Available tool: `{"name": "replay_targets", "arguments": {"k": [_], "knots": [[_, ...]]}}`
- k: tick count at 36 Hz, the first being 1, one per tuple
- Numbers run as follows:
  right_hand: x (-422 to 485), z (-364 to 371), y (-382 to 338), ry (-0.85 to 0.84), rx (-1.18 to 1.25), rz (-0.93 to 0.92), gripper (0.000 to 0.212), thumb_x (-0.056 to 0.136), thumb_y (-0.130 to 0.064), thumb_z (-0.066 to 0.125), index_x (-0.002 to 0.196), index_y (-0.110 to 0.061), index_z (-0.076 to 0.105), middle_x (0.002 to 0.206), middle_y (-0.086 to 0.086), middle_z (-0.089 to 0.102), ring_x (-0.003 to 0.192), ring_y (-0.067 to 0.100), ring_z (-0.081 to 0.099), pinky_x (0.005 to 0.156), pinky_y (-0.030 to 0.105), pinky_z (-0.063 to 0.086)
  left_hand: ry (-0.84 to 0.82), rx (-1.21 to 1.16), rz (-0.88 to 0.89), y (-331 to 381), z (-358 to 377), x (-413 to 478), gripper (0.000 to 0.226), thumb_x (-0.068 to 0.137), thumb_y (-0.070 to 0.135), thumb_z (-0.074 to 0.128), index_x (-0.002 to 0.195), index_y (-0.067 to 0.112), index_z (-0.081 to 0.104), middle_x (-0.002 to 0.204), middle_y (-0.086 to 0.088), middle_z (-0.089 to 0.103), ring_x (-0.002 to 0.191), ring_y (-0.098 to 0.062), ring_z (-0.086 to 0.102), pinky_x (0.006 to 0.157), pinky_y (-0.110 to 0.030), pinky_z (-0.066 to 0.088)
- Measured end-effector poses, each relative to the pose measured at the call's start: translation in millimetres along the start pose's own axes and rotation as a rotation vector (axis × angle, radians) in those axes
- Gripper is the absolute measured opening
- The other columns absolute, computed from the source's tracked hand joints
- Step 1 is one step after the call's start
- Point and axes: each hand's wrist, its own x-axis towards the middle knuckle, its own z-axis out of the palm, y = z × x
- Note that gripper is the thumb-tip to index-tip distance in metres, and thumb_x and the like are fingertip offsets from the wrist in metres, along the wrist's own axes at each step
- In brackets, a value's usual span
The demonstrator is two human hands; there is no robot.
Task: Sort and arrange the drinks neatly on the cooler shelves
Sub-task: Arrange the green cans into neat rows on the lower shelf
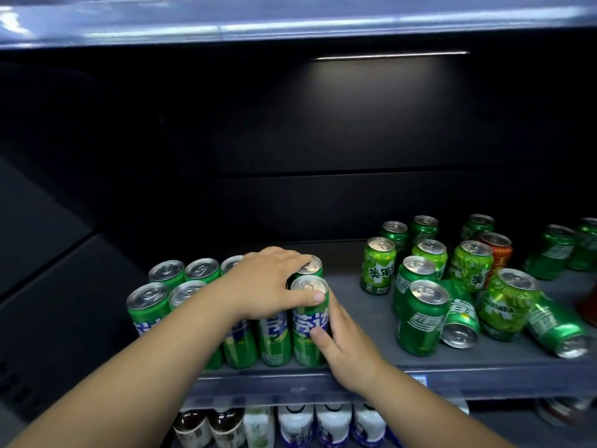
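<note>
Several green cans with blue labels stand in two tidy rows at the left of the grey cooler shelf (355,305). My left hand (268,282) lies over the tops of the rightmost cans, its thumb pressed against the front right can (308,337). My right hand (339,344) holds that same can from its right side, thumb on the blue label. Behind it stands another can (311,265), touched by my left fingertips.
A jumble of green cans (420,318) fills the right half of the shelf, some lying on their sides (458,324), with one orange can (497,250) among them. Bottles (297,425) stand on the shelf below. A lit shelf edge runs overhead.
</note>
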Motion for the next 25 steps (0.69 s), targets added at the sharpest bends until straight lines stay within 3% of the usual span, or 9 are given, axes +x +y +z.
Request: {"name": "replay_targets", "arguments": {"k": [4,10,20,25], "knots": [[0.0,1.1,4.7,-0.026,-0.052,0.031,0.098,0.084,-0.089,0.017,0.160,-0.034,-0.008,0.169,-0.016,0.008,0.153,0.001,0.012,0.123,0.036,0.026,0.000,0.012,-0.009,1.8,0.7,-1.4,0.097,0.070,0.088,0.022,0.153,0.037,0.027,0.153,0.017,0.038,0.141,-0.010,0.029,0.112,-0.038,0.028],[-2.0,-2.0,4.9,0.007,0.057,0.020,0.092,0.083,-0.088,0.025,0.157,-0.045,-0.008,0.166,-0.024,0.004,0.150,-0.008,0.008,0.121,0.025,0.019,0.019,0.011,-0.028,1.8,3.3,0.1,0.098,0.070,0.090,0.024,0.153,0.037,0.029,0.154,0.018,0.038,0.141,-0.009,0.031,0.112,-0.039,0.030],[-1.1,-2.3,4.9,0.008,0.003,0.028,0.090,0.084,-0.088,0.022,0.158,-0.046,-0.007,0.168,-0.020,0.010,0.152,0.000,0.015,0.122,0.038,0.028,0.037,-0.005,-0.023,2.8,3.0,-0.8,0.093,0.070,0.089,0.026,0.150,0.041,0.033,0.149,0.019,0.044,0.137,-0.009,0.035,0.112,-0.042,0.032],[-6.8,-6.4,-1.6,0.053,0.082,0.102,0.082,0.088,-0.081,0.036,0.154,-0.053,-0.002,0.167,-0.020,0.010,0.152,-0.001,0.013,0.124,0.039,0.023,0.048,-0.052,-0.015,0.1,0.3,1.1,0.115,0.056,0.102,0.024,0.150,0.037,0.036,0.153,0.015,0.040,0.141,-0.013,0.034,0.114,-0.037,0.031]]}}
